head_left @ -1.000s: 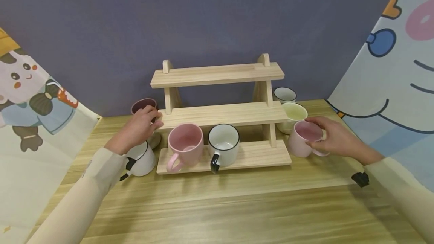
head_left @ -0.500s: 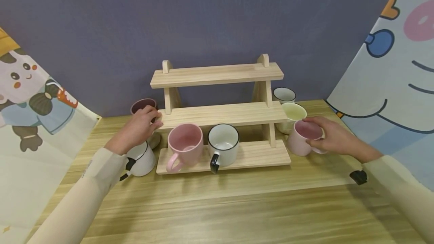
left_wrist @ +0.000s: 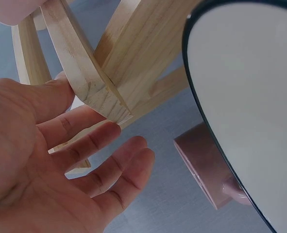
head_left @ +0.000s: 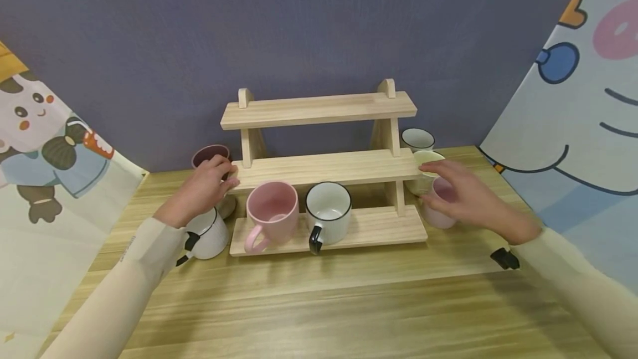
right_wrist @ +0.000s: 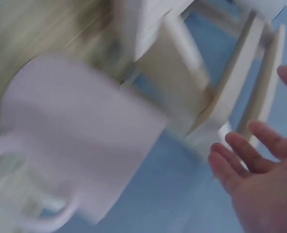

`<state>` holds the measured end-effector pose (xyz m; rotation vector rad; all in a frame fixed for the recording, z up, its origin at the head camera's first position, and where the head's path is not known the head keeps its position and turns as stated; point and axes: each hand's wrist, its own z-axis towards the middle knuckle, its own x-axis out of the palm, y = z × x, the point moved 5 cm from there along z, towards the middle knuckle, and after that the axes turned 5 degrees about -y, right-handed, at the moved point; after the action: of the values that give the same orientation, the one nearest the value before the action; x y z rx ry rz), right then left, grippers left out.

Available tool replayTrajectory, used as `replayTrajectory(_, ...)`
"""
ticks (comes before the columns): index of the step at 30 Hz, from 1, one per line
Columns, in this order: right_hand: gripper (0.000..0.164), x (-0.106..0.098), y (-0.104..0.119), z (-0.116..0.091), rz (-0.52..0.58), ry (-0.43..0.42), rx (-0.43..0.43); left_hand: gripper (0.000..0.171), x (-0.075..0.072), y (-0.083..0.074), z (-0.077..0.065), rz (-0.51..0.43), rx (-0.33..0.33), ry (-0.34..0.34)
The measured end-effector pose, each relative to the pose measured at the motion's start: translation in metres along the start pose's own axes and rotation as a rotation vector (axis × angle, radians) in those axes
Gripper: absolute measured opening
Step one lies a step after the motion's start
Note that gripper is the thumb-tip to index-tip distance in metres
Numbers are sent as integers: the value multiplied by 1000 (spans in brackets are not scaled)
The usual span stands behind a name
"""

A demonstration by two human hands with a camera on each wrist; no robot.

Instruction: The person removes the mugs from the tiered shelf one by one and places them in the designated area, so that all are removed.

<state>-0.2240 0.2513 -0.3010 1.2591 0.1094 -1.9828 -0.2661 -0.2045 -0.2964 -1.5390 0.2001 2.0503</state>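
Observation:
My left hand (head_left: 199,190) grips the left end of the middle board of a wooden three-tier shelf (head_left: 324,169). In the left wrist view the thumb lies on one side of that board's end (left_wrist: 102,99), with fingers against the other. My right hand (head_left: 463,198), fingers spread, hovers over a light pink mug (head_left: 438,219) and beside a pale yellow mug (head_left: 417,186), right of the shelf. The right wrist view shows this light pink mug (right_wrist: 80,121) apart from the fingers. On the bottom board stand a pink mug (head_left: 281,229) and a white black-rimmed mug (head_left: 339,230).
Left of the shelf are a white mug (head_left: 213,241) with a black handle and a dark pink mug (head_left: 205,154), partly behind my left hand. Another white mug (head_left: 417,137) stands behind the yellow one. A dark wall (head_left: 319,26) rises behind the shelf.
My right hand has let go of the light pink mug and moved left over it toward the shelf's right end. The left hand has kept its grip on the shelf.

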Motion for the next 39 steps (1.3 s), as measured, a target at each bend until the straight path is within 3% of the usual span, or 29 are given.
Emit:
replayTrajectory(7, 45, 20, 46, 23, -92, -29, 64, 30, -1, 1, -1, -3, -7, 15)
replayTrajectory(12, 59, 37, 82, 42, -78, 23, 97, 31, -1, 1, -1, -1, -11, 19)
replayTrajectory(19, 77, 71, 122, 64, -75, 108, 78, 33, 0, 2, -1, -2, -27, 21)
replayTrajectory(24, 79, 89, 132, 72, -100, 119, 86, 35, 0, 0, -1, -6, -40, 40)
replayTrajectory(30, 73, 95, 135, 77, -125, 109, 107, 34, 0, 0, 0, -2, -30, 21)
replayTrajectory(39, 69, 92, 125, 78, 4, 82, 117, 33, -2, -1, -1, -5, -34, 28)
